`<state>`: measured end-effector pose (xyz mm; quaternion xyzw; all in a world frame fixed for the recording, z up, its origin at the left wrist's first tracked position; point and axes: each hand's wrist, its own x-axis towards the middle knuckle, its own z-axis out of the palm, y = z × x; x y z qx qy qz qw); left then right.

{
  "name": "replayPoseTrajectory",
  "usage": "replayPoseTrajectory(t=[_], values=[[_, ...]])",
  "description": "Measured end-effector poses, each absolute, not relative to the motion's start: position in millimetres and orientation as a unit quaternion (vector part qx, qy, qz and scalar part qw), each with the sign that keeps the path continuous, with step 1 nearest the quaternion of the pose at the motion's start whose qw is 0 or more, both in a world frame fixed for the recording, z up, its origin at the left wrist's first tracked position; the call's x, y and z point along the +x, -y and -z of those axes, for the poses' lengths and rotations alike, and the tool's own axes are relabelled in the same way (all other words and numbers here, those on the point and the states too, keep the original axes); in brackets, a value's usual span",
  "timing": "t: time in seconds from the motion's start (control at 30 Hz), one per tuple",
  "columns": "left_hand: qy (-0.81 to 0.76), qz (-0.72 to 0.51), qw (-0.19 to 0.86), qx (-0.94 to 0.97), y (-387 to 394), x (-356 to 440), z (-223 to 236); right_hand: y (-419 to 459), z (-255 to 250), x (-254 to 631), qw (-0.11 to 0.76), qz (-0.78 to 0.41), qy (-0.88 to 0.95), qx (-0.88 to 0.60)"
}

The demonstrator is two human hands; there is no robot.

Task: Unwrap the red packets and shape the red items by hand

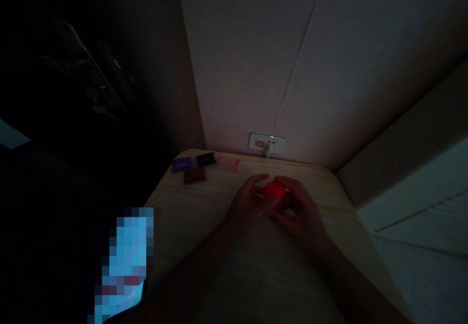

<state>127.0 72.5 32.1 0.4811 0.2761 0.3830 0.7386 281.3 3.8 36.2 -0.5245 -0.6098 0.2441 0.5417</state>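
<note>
A bright red ball (275, 190) is between my two hands, above the wooden tabletop. My left hand (249, 202) curls around its left side, with the thumb across the lower front. From the right, my right hand (302, 212) closes on it with bent fingers, the thumb below. The ball looks smooth and round; what it is made of I cannot tell. Beyond my left hand lie a purple packet (182, 164), a black packet (206, 159) and a dark red packet (195, 175). Beside them is a flat, see-through wrapper (228, 164) with reddish marks.
The pale wooden table (219, 280) meets a wall with a socket plate (266, 143) holding a plug. At lower left glows a blurred screen (127, 251). A door handle (78, 63) shows in the dark left side; a pale cabinet (413, 192) stands right. The light is dim.
</note>
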Motion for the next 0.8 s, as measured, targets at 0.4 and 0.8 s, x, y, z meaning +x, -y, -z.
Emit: replayPoseTrajectory(t=[0.4, 0.8], values=[[-0.274, -0.404, 0.733, 0.473, -75.5, 128.2, -33.0, -1.3, -34.5, 281.6, 0.541, -0.266, 0.568, -0.56], [-0.257, -0.395, 0.673, 0.57, -72.5, 120.5, -31.9, 0.0, -38.5, 278.3, 0.533, -0.251, 0.588, -0.554]])
